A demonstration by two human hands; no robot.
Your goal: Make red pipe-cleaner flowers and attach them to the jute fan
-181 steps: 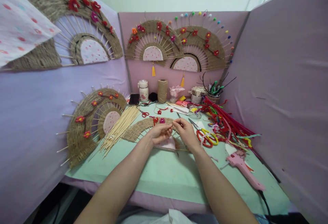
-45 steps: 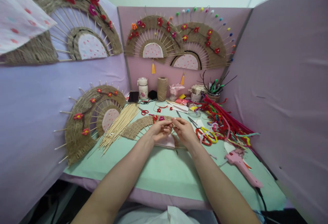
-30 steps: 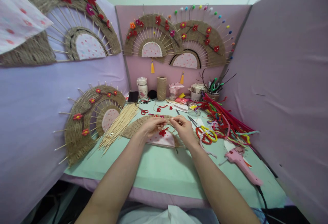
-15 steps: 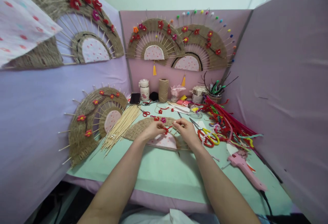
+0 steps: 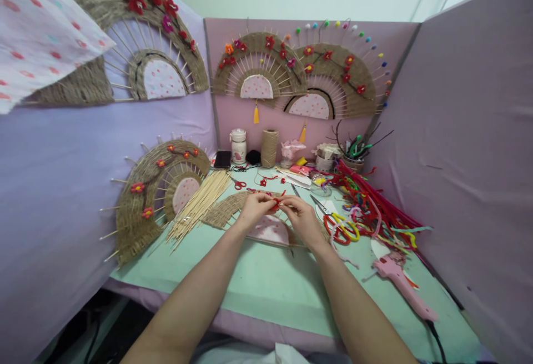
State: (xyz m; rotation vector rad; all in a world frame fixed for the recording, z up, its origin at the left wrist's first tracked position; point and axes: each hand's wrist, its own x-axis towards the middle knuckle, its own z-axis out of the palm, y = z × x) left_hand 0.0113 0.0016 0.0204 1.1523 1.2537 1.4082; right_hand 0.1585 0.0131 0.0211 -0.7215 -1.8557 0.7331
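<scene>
Both hands meet above a half-round twine fan (image 5: 227, 206) lying on the table. Between them is a red pipe-cleaner flower (image 5: 275, 204), small and partly covered by fingers. My left hand (image 5: 255, 211) pinches it from the left. From the right, the fingertips of my right hand (image 5: 300, 214) close on the same flower. A short red end sticks up above the fingers. The fan's pale, pink-dotted centre (image 5: 270, 229) shows below my hands, while its upper right part is hidden behind my right hand.
Bamboo sticks (image 5: 197, 205) lie left of the fan. Right of it are scissors (image 5: 339, 228), a heap of coloured pipe cleaners (image 5: 370, 203) and a pink glue gun (image 5: 403, 289) with a cord. A twine spool (image 5: 269, 148) and a white jar (image 5: 238, 146) stand at the back.
My hands have drawn together around the red flower; the right hand has moved left from the stretched red strand. The whole view has shifted slightly.
</scene>
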